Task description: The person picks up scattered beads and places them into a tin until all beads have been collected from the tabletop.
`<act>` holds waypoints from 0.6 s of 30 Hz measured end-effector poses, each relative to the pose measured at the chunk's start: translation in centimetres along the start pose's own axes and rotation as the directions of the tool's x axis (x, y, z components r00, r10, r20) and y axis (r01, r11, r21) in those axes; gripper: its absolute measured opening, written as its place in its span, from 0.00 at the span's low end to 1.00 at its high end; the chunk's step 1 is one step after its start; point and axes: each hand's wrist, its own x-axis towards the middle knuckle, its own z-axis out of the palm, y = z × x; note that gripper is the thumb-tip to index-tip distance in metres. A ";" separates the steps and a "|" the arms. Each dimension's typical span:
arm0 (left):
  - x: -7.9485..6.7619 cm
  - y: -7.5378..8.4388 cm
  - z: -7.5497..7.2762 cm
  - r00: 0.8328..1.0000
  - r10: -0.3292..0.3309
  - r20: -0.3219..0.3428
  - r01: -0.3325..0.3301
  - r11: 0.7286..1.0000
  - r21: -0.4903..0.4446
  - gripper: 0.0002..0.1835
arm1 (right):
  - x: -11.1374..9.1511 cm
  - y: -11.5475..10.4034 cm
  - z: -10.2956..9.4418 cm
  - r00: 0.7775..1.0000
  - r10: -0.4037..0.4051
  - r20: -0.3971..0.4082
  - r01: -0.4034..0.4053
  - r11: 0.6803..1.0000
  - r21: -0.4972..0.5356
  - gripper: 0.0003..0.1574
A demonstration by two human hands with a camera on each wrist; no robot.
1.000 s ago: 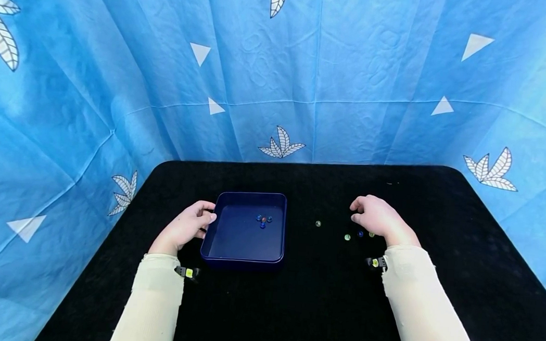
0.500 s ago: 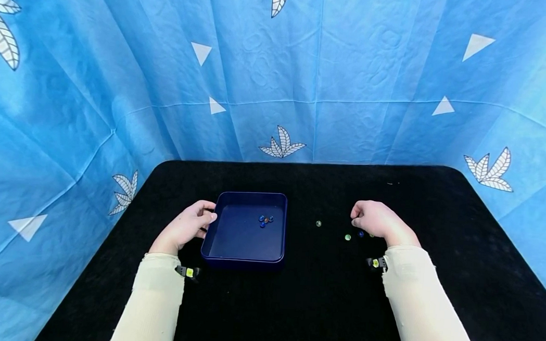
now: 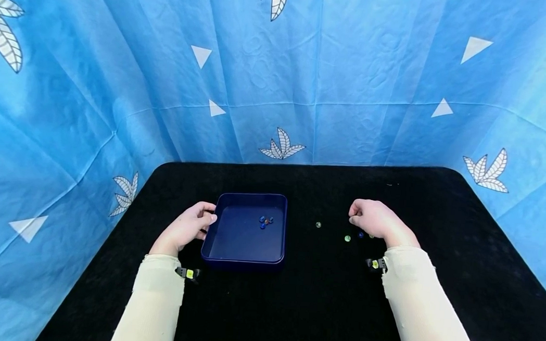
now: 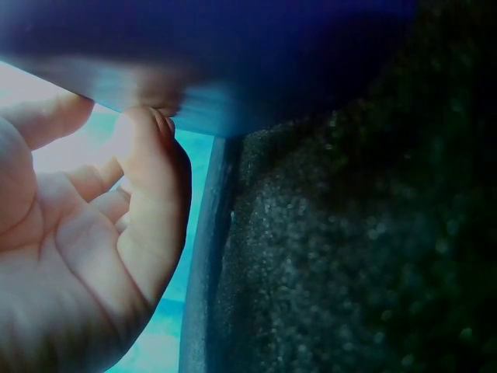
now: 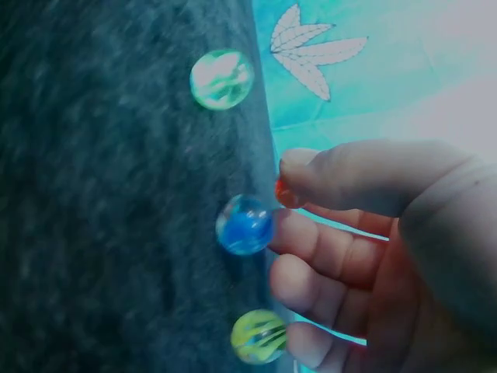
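Observation:
My left hand [image 3: 186,229] holds the left side of a shallow dark blue square tray [image 3: 240,244], with the thumb at its rim. Several marbles [image 3: 263,225], blue and orange, lie together in the tray's right half. To the right, my right hand [image 3: 377,219] pinches an orange-red marble [image 5: 287,194] between thumb and finger; most of it is hidden. Close to these fingers on the black cloth are a blue marble [image 5: 245,225], a pale green marble [image 5: 222,80] and a yellow-green striped marble [image 5: 259,337].
A single clear marble [image 3: 318,225] lies between the tray and my right hand. Black cloth covers the table [image 3: 302,308]. Behind it and at both sides hangs a blue curtain [image 3: 354,66] with white leaves and triangles.
My right hand has come down slightly and its thumb and finger have closed on the orange-red marble. The marbles in the tray have rolled a little. My left hand stays put.

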 end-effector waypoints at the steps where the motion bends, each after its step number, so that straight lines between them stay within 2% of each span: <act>1: -0.1 0.2 0.0 1.000 -0.003 0.001 0.003 1.000 0.003 0.24 | 0.0 -0.1 0.0 1.000 -0.008 -0.004 0.008 1.000 -0.001 0.02; 6: -1.2 1.9 0.3 1.000 -0.001 0.010 0.001 1.000 0.004 0.24 | 0.1 -0.4 -0.1 0.999 -0.042 -0.033 0.042 0.999 -0.008 0.02; 9: -1.4 2.4 0.4 1.000 0.004 0.016 -0.004 1.000 0.004 0.24 | 0.1 -0.4 -0.1 0.998 -0.052 -0.041 0.052 0.999 -0.006 0.02; 18: 0.0 -0.1 0.0 1.000 0.005 0.001 -0.005 1.000 0.007 0.23 | -0.1 -1.5 -0.5 0.995 -0.077 -0.056 0.077 0.997 0.013 0.03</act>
